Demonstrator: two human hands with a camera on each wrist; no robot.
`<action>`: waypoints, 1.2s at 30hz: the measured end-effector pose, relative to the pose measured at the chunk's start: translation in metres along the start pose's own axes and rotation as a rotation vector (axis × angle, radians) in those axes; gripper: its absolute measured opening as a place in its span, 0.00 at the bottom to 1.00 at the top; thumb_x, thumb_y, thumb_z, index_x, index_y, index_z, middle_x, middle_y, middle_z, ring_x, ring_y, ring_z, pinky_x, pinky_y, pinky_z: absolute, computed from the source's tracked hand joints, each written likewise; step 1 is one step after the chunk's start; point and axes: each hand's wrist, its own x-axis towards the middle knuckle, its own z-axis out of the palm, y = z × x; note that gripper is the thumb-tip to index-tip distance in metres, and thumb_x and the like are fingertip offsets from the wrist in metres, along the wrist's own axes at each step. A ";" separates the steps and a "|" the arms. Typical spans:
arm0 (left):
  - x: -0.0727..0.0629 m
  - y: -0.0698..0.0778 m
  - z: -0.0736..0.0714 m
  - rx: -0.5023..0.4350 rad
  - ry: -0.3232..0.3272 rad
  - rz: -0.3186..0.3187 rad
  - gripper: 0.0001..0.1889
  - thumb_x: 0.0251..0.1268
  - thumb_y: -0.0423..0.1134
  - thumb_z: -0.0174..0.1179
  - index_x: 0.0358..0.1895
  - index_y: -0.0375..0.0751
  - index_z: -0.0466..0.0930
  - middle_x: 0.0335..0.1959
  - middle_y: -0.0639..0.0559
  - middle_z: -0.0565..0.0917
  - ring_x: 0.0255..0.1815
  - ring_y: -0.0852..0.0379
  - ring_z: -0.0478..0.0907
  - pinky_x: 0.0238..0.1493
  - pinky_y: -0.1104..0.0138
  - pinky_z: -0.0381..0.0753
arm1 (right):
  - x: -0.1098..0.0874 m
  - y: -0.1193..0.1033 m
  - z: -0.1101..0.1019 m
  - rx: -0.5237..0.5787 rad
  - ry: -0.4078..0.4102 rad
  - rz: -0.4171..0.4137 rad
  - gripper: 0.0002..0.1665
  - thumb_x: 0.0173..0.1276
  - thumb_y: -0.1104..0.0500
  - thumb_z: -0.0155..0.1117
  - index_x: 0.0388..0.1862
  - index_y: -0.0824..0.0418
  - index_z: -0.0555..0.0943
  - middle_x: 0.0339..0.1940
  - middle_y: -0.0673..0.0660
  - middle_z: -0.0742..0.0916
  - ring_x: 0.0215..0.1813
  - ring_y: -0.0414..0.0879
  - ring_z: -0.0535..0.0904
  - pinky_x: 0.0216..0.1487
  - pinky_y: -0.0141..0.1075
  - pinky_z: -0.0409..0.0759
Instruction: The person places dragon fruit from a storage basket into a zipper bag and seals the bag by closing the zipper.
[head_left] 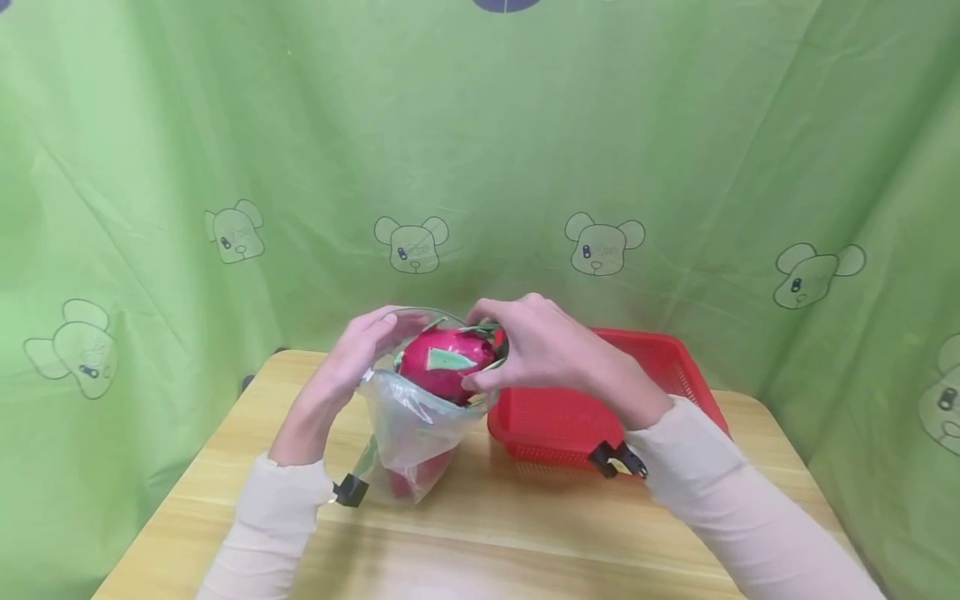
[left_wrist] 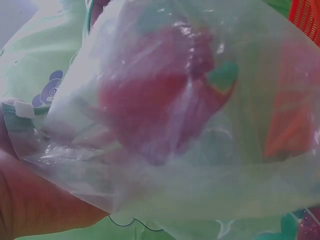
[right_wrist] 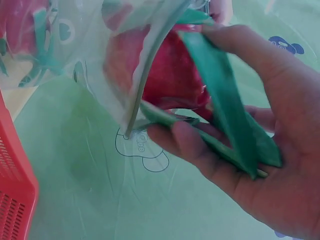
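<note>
Green curtain (head_left: 480, 133) behind bench (head_left: 510, 533). Right hand (head_left: 540, 343), fingers pinching leafy end, holds dragon fruit (head_left: 431, 367) partway inside plastic bag (head_left: 412, 429); left hand (head_left: 363, 346), fingers curled, grips bag's rim (second fruit (head_left: 408, 485) lower down).

From the head, a forward and downward view is given, with the left hand (head_left: 362, 343), right hand (head_left: 534, 346), bag (head_left: 416, 425), basket (head_left: 558, 414) and curtain (head_left: 495, 133) taken in. From the left wrist, the bag's side is faced at very close range. From the right wrist, the fruit (right_wrist: 172, 75) is faced from nearby, the curtain's print appearing inverted. Bag, fruit and basket are shared by both wrist views.
</note>
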 end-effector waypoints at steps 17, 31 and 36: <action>-0.003 -0.003 0.001 -0.018 0.012 0.015 0.23 0.85 0.38 0.35 0.68 0.31 0.73 0.67 0.36 0.78 0.71 0.43 0.72 0.76 0.53 0.64 | 0.013 -0.020 0.023 -0.112 -0.043 -0.038 0.30 0.53 0.47 0.85 0.52 0.57 0.85 0.34 0.46 0.87 0.32 0.36 0.82 0.32 0.25 0.82; -0.005 -0.004 0.001 -0.051 0.052 0.003 0.24 0.84 0.38 0.35 0.70 0.27 0.69 0.67 0.33 0.77 0.71 0.39 0.72 0.76 0.46 0.63 | 0.022 -0.025 0.044 -0.188 -0.059 -0.092 0.22 0.55 0.51 0.84 0.46 0.52 0.85 0.33 0.43 0.87 0.32 0.32 0.81 0.36 0.23 0.81; -0.004 -0.003 0.001 -0.062 0.051 -0.001 0.24 0.85 0.38 0.34 0.70 0.27 0.69 0.67 0.32 0.76 0.71 0.40 0.72 0.76 0.48 0.63 | 0.023 -0.024 0.051 -0.266 -0.045 -0.123 0.18 0.58 0.54 0.81 0.46 0.50 0.86 0.32 0.43 0.86 0.31 0.34 0.80 0.34 0.26 0.81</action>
